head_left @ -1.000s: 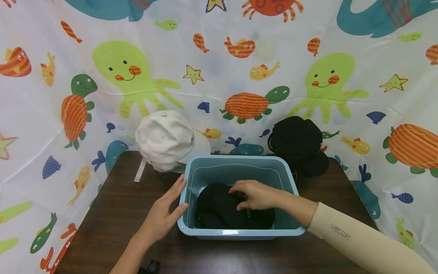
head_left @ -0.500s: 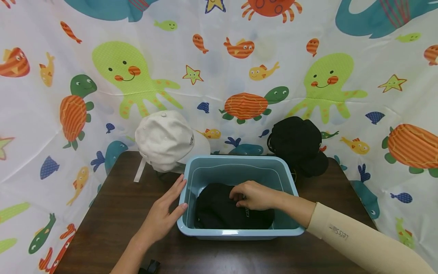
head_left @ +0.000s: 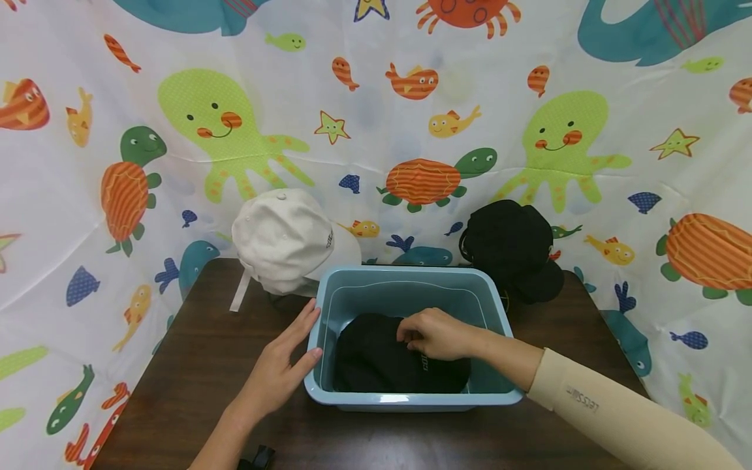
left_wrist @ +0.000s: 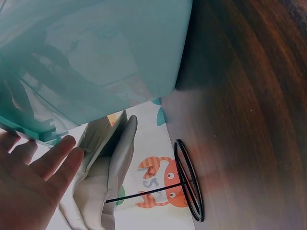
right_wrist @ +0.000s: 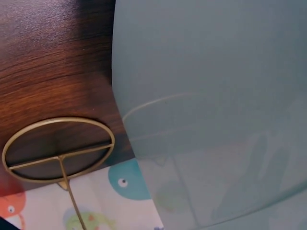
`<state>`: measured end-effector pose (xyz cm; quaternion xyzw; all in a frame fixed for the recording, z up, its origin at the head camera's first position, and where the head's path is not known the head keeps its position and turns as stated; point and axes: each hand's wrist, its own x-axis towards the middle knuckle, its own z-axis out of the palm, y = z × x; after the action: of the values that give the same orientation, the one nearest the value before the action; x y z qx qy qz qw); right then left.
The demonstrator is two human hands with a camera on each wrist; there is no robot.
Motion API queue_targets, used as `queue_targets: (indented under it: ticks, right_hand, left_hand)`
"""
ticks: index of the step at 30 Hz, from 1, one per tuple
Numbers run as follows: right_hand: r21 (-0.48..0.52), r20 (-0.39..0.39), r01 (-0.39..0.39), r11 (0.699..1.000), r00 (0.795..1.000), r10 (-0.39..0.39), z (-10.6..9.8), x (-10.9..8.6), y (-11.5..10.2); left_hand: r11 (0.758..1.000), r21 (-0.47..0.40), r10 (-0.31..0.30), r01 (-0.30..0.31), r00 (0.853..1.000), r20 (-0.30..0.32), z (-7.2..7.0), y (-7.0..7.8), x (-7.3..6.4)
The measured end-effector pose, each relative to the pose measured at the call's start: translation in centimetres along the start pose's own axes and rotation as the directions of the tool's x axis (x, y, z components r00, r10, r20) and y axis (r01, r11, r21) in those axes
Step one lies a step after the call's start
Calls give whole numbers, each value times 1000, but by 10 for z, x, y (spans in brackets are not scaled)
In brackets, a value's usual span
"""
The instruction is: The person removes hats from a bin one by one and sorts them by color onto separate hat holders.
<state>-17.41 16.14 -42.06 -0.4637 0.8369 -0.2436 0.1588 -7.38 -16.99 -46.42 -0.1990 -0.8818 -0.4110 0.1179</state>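
Note:
In the head view a light blue plastic basin (head_left: 405, 398) stands on the table, with a black baseball cap (head_left: 376, 365) bearing pale lettering inside it. My right hand (head_left: 437, 334) reaches into the basin from the right; its curled fingers and thumb pinch the top of this cap, though the fingertips are partly hidden. With fingers straight and spread, my left hand (head_left: 276, 372) rests against the basin's left rim. The left wrist view shows the left hand (left_wrist: 38, 182) at the basin's edge. No hand appears in the right wrist view, only the basin's outer wall (right_wrist: 216, 96).
Behind the basin, a white cap (head_left: 284, 241) hangs on a stand with a round black wire base (left_wrist: 194, 201). Another black cap (head_left: 508, 245) sits at the back right, near a gold wire base (right_wrist: 57, 120). A patterned curtain (head_left: 364, 222) hangs behind the dark wooden table (head_left: 194, 352).
My right hand's fingers and thumb have closed together over the black cap in the basin. My left hand has kept its place at the rim.

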Motion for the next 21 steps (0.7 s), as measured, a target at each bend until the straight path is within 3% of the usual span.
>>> queue_targets:
  ticks: [21]
  right_hand:
    - [-19,-171,-12,1000,985,9,-16,-9,-8]
  left_hand:
    - [1000,-14,12,-12,1000,-9,1,-1,0]
